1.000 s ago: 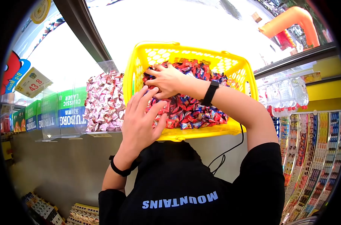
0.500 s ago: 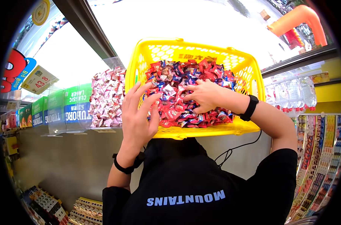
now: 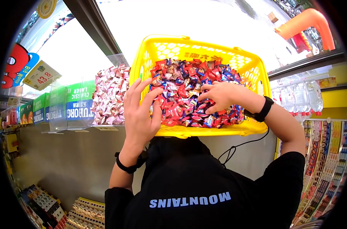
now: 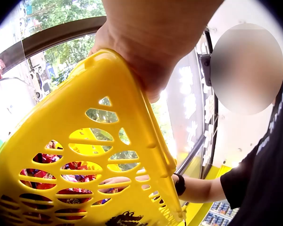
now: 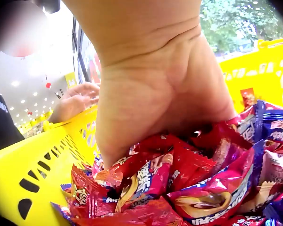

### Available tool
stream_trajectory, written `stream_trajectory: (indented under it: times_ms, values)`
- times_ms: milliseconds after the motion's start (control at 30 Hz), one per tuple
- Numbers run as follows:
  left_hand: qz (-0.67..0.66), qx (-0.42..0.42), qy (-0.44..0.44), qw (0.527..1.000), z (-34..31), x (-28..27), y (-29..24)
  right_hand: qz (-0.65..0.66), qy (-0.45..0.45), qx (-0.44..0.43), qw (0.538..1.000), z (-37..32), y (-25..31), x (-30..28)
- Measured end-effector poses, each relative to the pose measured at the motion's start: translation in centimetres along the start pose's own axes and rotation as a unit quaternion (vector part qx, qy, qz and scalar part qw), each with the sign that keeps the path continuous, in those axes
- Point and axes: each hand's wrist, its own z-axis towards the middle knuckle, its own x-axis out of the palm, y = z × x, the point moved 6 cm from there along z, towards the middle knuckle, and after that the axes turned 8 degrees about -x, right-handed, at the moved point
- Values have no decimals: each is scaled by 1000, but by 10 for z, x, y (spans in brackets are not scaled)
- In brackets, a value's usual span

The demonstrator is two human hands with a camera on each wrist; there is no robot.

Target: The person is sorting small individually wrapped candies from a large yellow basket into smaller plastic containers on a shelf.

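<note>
A yellow basket (image 3: 219,133) holds a wide heap of small wrapped candies (image 3: 177,110) in red and blue. My right hand (image 3: 225,95) lies palm down on the candies at the right of the heap, its fingers spread. Seen from the right wrist, the palm (image 5: 165,94) is right against the wrappers, and the fingertips are hidden behind it. At the basket's left front corner, my left hand (image 3: 141,116) rests over the rim with fingers extended. The left wrist view shows this hand (image 4: 148,77) against the top of the perforated wall (image 4: 85,94).
To the left of the basket, pink wrapped candies (image 3: 108,95) fill a clear bin beside green-and-blue beer boxes (image 3: 80,99). Water bottles (image 3: 295,95) stand to the right. Below them are curved shelves (image 3: 322,160) of small packets. A black cord (image 3: 232,149) hangs from the basket's right side.
My right hand has moved from the left back of the candies across to the right, uncovering the left part of the heap. My left hand stays at the basket's left rim.
</note>
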Motion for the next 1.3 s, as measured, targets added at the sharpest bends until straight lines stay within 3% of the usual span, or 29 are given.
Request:
stream_trajectory:
  times_ms: [300, 400, 500, 600, 733, 833, 933, 1100, 1300]
  values:
    - [3, 3, 1, 1000, 1, 0, -1, -39, -9, 12, 999, 9, -3, -15]
    - [1, 5, 2, 1000, 1, 1, -1, -46, 78, 40, 995, 7, 4, -17]
    - [-1, 4, -7, 1000, 0, 1, 1, -35, 98, 49, 993, 3, 10, -23]
    - [0, 3, -11, 1000, -1, 1, 0, -43, 69, 14, 997, 12, 11, -36]
    - [6, 4, -13, 1000, 0, 1, -1, -64, -65, 52, 994, 47, 24, -64]
    - [11, 5, -14, 1000, 0, 2, 0, -190, -274, -11, 942, 66, 17, -54]
    - [5, 5, -17, 1000, 0, 2, 0, -272, -267, 13, 924, 84, -7, -32]
    - [8, -7, -12, 1000, -1, 1, 0, -273, -316, 8, 909, 84, -18, -26]
    - [15, 0, -18, 1000, 0, 3, 0, -164, -319, -7, 933, 73, -14, -42]
